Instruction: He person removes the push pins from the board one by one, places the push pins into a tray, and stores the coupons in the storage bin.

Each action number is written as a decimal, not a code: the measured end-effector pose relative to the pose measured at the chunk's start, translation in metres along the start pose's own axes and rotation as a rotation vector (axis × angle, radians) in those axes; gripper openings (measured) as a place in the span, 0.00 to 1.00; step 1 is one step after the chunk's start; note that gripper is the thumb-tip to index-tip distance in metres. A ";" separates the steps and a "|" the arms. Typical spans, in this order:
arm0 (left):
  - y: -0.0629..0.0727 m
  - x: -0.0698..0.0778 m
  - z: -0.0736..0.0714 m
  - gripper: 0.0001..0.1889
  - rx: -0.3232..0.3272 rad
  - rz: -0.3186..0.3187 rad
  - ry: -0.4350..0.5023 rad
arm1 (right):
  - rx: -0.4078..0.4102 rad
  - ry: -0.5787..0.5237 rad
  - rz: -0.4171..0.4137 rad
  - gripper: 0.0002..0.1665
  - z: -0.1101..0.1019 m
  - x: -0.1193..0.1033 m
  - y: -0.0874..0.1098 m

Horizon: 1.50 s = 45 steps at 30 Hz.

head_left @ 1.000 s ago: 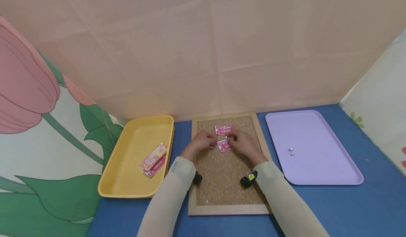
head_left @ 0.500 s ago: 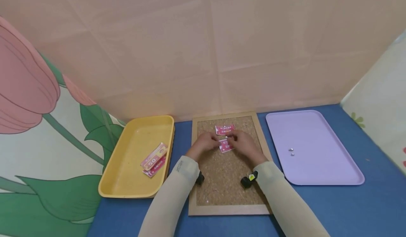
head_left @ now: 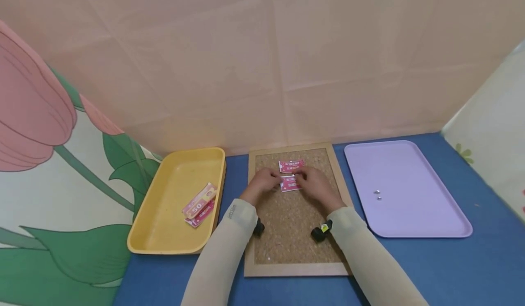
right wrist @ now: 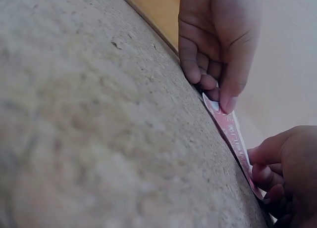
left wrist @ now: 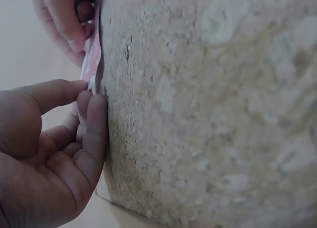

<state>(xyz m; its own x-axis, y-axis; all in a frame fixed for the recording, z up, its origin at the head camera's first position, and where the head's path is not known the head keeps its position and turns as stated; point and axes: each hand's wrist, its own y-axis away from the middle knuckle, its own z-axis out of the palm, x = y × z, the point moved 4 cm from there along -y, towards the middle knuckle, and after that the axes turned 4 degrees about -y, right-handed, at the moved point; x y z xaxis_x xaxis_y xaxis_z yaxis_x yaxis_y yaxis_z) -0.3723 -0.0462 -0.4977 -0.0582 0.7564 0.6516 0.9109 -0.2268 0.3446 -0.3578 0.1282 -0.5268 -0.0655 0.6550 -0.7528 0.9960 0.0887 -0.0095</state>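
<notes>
A pink coupon (head_left: 289,184) lies against the corkboard (head_left: 293,251), just below another pink coupon (head_left: 290,166) near the board's top. My left hand (head_left: 262,184) pinches its left end between thumb and fingers. At its right end my right hand (head_left: 316,186) holds it with thumb and fingertips. A small shiny spot shows at the coupon's upper edge, by the right fingertips. In the left wrist view the coupon (left wrist: 92,60) is seen edge-on, close along the cork. The right wrist view shows the coupon (right wrist: 230,131) stretched between both hands.
To the left stands a yellow tray (head_left: 164,215) holding coupons (head_left: 199,202). A lilac tray (head_left: 410,192) on the right carries two small metal pieces (head_left: 378,195). Everything rests on a blue table (head_left: 430,269), with a plain backdrop behind.
My left hand has come a little to the right and taken the coupon's left end. The lower coupon has turned from a slight tilt to level. The right hand stays nearly still.
</notes>
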 end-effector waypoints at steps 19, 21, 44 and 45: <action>-0.008 -0.001 -0.001 0.10 -0.002 -0.050 -0.054 | 0.000 0.007 -0.001 0.14 0.001 -0.001 -0.001; -0.008 -0.001 -0.001 0.09 0.001 -0.057 -0.056 | 0.004 0.011 -0.004 0.13 0.001 -0.002 -0.001; -0.010 -0.002 -0.002 0.10 -0.011 -0.014 -0.029 | 0.030 0.028 0.049 0.10 0.001 -0.004 -0.007; -0.010 -0.001 -0.002 0.10 -0.014 -0.016 -0.029 | 0.031 0.026 0.051 0.10 0.001 -0.004 -0.007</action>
<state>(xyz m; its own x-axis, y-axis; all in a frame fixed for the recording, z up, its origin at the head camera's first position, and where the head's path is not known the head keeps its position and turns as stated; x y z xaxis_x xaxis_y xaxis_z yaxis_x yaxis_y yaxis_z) -0.3823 -0.0460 -0.5010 -0.0605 0.7772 0.6263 0.9040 -0.2234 0.3645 -0.3642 0.1245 -0.5239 -0.0156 0.6777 -0.7352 0.9995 0.0315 0.0079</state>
